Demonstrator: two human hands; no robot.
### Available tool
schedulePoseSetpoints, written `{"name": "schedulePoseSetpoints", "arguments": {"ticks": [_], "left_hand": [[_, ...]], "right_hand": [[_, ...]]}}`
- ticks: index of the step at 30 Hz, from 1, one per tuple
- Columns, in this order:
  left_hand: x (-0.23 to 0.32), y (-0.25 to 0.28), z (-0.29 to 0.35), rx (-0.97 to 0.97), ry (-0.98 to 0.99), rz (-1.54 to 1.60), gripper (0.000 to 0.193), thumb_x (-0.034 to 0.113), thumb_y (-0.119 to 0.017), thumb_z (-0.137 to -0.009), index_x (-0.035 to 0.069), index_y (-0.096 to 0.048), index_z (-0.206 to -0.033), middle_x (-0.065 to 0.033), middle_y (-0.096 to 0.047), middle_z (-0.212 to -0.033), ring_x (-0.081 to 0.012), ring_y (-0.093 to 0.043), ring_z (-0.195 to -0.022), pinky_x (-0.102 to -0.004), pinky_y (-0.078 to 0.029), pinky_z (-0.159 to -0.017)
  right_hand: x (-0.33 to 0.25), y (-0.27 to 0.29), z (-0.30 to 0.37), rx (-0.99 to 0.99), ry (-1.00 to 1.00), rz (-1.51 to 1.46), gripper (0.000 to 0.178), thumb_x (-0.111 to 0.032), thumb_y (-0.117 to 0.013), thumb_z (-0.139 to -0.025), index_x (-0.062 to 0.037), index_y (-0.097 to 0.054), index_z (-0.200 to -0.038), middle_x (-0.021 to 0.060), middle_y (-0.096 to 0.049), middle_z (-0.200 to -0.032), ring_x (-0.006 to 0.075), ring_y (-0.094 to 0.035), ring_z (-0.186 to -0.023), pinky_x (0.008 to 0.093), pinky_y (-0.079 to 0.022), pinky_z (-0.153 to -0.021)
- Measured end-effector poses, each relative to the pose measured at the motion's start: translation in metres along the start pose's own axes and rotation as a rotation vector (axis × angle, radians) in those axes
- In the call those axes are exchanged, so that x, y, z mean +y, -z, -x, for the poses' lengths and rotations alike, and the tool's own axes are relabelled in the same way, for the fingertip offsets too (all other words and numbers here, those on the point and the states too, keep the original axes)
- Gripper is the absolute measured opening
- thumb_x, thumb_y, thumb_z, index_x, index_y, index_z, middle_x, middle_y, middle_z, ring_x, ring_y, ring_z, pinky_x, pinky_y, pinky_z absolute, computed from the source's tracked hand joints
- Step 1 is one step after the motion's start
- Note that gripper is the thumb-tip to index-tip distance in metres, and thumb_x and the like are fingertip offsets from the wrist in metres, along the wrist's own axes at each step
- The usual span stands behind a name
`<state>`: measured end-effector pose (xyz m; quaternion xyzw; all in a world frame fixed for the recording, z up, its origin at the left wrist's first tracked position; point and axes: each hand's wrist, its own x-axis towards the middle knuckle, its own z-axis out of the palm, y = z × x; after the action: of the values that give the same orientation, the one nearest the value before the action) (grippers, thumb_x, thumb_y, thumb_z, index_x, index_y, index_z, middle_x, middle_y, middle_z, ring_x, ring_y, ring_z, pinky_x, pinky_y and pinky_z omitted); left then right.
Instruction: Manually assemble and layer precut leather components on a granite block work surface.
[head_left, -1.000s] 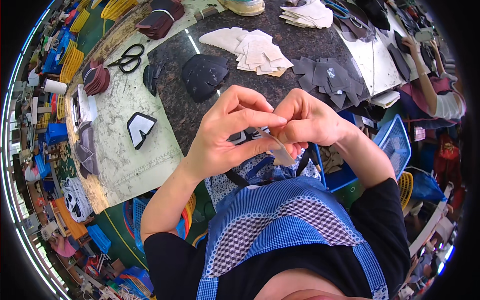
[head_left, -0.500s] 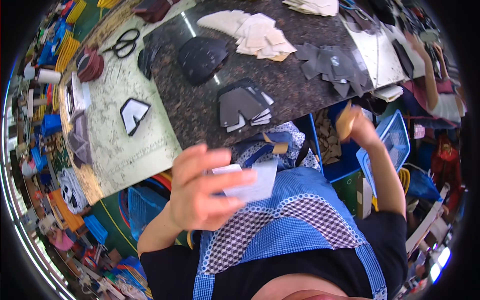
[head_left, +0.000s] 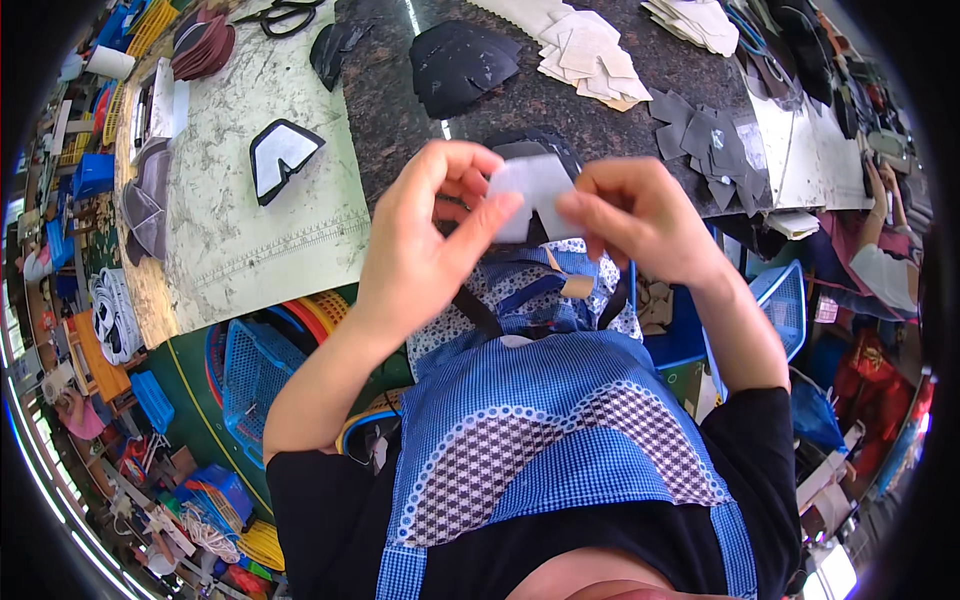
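Between my two hands, just above the table's near edge, is a pale grey-white notched sheet piece (head_left: pixel 525 180). My left hand (head_left: pixel 425 235) pinches its left side between thumb and fingers. On the opposite side my right hand (head_left: pixel 645 215) grips the edge, thumb in front and fingers curled behind, slightly blurred. Both hands partly cover a stack of dark notched pieces (head_left: pixel 548 143) lying on the dark stone slab (head_left: pixel 385 110). A single black-edged white notched piece (head_left: pixel 272 165) rests on the pale board to the left.
Black pieces (head_left: pixel 462 65), cream pieces (head_left: pixel 595 60) and grey scraps (head_left: pixel 712 145) lie further back on the slab. Black scissors (head_left: pixel 283 18) and maroon pieces (head_left: pixel 203 45) are far left. Below the right edge stand a blue bin (head_left: pixel 680 340) with tan scraps and a blue basket (head_left: pixel 780 300).
My right hand has come from the blue bin, where it held a tan piece, to the pale piece. My left hand has moved that piece up and forward over the table edge.
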<state>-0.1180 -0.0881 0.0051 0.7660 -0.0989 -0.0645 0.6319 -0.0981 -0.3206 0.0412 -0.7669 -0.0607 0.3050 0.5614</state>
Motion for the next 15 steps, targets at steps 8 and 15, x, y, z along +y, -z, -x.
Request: {"name": "schedulePoseSetpoints", "arguments": {"ticks": [8, 15], "left_hand": [[-0.029, 0.002, -0.03, -0.062, 0.205, 0.07, 0.024, 0.013, -0.073, -0.094, 0.001, -0.06, -0.111, -0.0043, -0.064, -0.08, -0.0092, -0.064, -0.068, -0.0253, -0.054, -0.061], [-0.028, 0.006, -0.028, 0.003, -0.079, -0.588, 0.043, 0.026, -0.078, -0.089, 0.006, -0.054, -0.119, -0.0029, -0.058, -0.064, -0.014, -0.062, -0.054, -0.0287, -0.05, -0.05]], "right_hand": [[0.009, 0.005, -0.035, 0.043, -0.103, 0.141, 0.04, -0.026, -0.068, -0.097, 0.0014, -0.061, -0.069, 0.0036, -0.06, -0.057, 0.0066, -0.056, -0.05, 0.0248, -0.043, -0.046], [0.002, 0.015, -0.049, 0.179, 0.012, 1.016, 0.054, -0.04, -0.081, -0.083, -0.0017, -0.052, -0.057, 0.008, -0.043, -0.05, 0.0154, -0.054, -0.049, 0.0366, -0.041, -0.049]]}}
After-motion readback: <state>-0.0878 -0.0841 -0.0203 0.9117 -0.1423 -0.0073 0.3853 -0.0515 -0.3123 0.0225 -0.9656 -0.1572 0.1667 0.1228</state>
